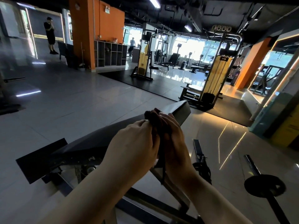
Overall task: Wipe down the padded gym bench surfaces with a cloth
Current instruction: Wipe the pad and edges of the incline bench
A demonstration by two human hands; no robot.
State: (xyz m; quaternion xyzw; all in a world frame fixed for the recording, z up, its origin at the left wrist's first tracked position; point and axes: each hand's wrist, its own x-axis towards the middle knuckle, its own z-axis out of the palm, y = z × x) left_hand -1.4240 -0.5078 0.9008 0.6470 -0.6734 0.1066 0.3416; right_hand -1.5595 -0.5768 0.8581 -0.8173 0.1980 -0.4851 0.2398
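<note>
Bunching out between the two palms, the dark cloth [153, 118] is gripped by the left hand [134, 143] and the right hand [174, 136], pressed together around it (a dark strip hangs below them), over the black padded bench [97, 138].

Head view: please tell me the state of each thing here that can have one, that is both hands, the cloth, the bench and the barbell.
left hand: grip closed on the cloth.
right hand: fingers wrapped over the same cloth.
cloth: dark, bunched between both hands, not spread flat.
bench: black pad bare, long part sloping upward away from the person.
barbell: lying on the floor, one dark plate on it.
</note>
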